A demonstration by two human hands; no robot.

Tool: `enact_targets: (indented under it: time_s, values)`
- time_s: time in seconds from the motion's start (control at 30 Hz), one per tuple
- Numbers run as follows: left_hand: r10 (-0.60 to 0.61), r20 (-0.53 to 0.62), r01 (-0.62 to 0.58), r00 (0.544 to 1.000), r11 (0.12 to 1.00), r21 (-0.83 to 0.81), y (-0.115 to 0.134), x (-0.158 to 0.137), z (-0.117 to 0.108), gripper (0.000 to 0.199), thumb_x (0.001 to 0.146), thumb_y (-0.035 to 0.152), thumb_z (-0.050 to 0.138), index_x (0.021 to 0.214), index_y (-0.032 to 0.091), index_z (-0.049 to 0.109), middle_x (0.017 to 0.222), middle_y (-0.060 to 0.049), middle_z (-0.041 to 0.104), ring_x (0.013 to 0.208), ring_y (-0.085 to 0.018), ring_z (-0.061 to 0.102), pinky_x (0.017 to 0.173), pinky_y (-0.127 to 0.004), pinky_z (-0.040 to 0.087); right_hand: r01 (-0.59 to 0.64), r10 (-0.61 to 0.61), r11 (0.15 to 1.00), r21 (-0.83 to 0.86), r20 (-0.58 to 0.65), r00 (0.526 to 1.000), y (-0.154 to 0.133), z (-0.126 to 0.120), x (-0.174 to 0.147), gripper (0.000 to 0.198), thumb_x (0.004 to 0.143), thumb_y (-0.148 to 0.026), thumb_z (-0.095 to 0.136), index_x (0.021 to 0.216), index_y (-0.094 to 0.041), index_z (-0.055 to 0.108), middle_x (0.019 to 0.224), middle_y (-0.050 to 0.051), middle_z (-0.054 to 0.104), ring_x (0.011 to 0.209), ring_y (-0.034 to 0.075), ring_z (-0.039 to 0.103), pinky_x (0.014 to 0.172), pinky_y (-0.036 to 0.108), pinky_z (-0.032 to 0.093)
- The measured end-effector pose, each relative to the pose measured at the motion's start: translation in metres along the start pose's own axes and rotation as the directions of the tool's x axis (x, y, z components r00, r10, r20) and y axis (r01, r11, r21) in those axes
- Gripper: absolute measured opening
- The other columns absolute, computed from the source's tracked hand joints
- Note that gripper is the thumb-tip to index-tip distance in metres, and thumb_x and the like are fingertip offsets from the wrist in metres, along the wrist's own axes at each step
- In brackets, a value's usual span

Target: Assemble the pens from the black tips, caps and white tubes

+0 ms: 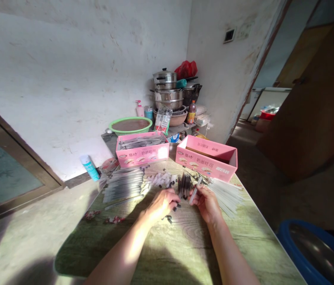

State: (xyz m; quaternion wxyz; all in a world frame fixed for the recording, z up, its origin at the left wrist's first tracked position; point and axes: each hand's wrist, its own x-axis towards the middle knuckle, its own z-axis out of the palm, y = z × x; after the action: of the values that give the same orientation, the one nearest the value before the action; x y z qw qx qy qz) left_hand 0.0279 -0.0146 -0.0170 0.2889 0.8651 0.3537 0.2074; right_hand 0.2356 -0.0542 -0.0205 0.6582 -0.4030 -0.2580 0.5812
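Observation:
My right hand [206, 202] pinches a slim translucent white tube [195, 190] that tilts up between thumb and fingers. My left hand [163, 202] has its fingers curled together beside small black caps [169, 219]; what they hold, if anything, is hidden. Between and just beyond both hands stands a bundle of thin dark sticks [185, 185]. Behind my left hand lies a heap of small whitish pieces [162, 179]. Clear pen-like tubes with dark ends [125, 184] lie in a wide row at the left. Plain translucent tubes [226, 196] fan out right of my right hand.
Two pink boxes stand along the table's far side: the left box [143, 155] holds many tubes, the right box [205, 164] shows a brown inside. Behind are a green basin [130, 125] and stacked steel pots [168, 97]. A blue tub [291, 241] stands at the right.

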Motion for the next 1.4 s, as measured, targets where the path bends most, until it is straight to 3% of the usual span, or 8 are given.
enact_targets:
  time_s: [0.17,0.3,0.47,0.6,0.73,0.9,1.17,1.4]
  values:
    - [-0.013,-0.021,0.013,1.000,1.000,-0.011,0.005,-0.001,-0.005,0.022,0.085,0.012,0.061,0.090,0.020,0.081,0.094,-0.006,0.073,0.087,-0.020,0.068,0.083,-0.029,0.050,0.021,-0.021,1.000,0.006,-0.037,0.999,0.003,-0.002,0.002,0.037,0.068,-0.042,0.090,0.078,-0.018,0.064,0.063,0.006,0.075,0.043,0.016,0.064,0.037,0.022,0.049]
    - [-0.124,-0.096,0.099,0.988,0.969,-0.228,0.011,0.000,-0.004,0.014,0.083,0.013,0.064,0.088,0.019,0.076,0.083,-0.003,0.075,0.079,-0.017,0.069,0.077,-0.027,0.051,0.077,-0.076,0.997,0.026,-0.054,0.996,0.001,-0.003,0.003,0.040,0.064,-0.044,0.093,0.075,-0.018,0.064,0.061,0.005,0.075,0.036,0.012,0.056,0.030,0.018,0.037]
    - [-0.228,-0.086,0.137,0.970,0.803,-0.580,0.012,0.004,0.005,0.008,0.079,0.020,0.073,0.086,0.016,0.072,0.072,-0.001,0.070,0.064,-0.013,0.064,0.061,-0.023,0.051,0.103,-0.102,0.994,0.024,-0.022,0.994,0.001,-0.001,0.001,0.043,0.065,-0.045,0.096,0.069,-0.019,0.062,0.059,0.006,0.074,0.045,0.016,0.067,0.044,0.024,0.056]
    - [-0.236,-0.091,0.105,0.967,0.702,-0.705,0.009,0.006,0.011,0.016,0.074,0.024,0.079,0.086,0.015,0.071,0.070,-0.001,0.068,0.058,-0.012,0.063,0.057,-0.024,0.052,0.141,-0.142,0.990,-0.007,-0.030,0.989,0.003,0.002,-0.001,0.044,0.064,-0.047,0.098,0.069,-0.019,0.063,0.061,0.006,0.076,0.049,0.018,0.071,0.046,0.024,0.059]
    - [-0.239,-0.094,0.088,0.967,0.651,-0.754,0.007,0.006,0.010,0.020,0.073,0.025,0.081,0.086,0.013,0.072,0.069,-0.002,0.069,0.057,-0.012,0.062,0.058,-0.024,0.052,0.155,-0.156,0.988,-0.013,-0.040,0.987,0.004,0.003,-0.001,0.044,0.064,-0.048,0.097,0.070,-0.019,0.066,0.062,0.005,0.076,0.049,0.019,0.072,0.046,0.025,0.060]
    - [-0.239,-0.090,0.080,0.967,0.621,-0.780,0.007,0.005,0.005,0.034,0.078,0.035,0.083,0.101,0.010,0.078,0.073,-0.005,0.071,0.057,-0.012,0.063,0.061,-0.025,0.053,0.152,-0.151,0.988,0.022,-0.063,0.987,0.003,0.002,0.000,0.044,0.063,-0.046,0.098,0.069,-0.019,0.064,0.061,0.006,0.076,0.048,0.019,0.072,0.046,0.025,0.060]
    - [-0.333,0.002,0.162,0.943,0.454,-0.876,0.014,0.002,-0.001,0.047,0.071,0.048,0.091,0.093,0.013,0.069,0.084,-0.011,0.078,0.074,-0.021,0.076,0.067,-0.029,0.059,0.149,-0.146,0.988,0.035,-0.064,0.987,0.002,0.004,-0.001,0.046,0.059,-0.046,0.100,0.069,-0.019,0.064,0.059,0.004,0.074,0.050,0.021,0.073,0.046,0.026,0.062]
    - [-0.327,0.036,0.184,0.944,0.436,-0.881,0.014,0.004,0.005,0.051,0.071,0.052,0.090,0.093,0.015,0.065,0.086,-0.013,0.079,0.076,-0.024,0.077,0.067,-0.032,0.060,0.145,-0.144,0.989,0.025,-0.052,0.988,0.003,0.004,-0.001,0.046,0.061,-0.046,0.099,0.070,-0.019,0.064,0.062,0.007,0.076,0.052,0.020,0.074,0.049,0.025,0.062]
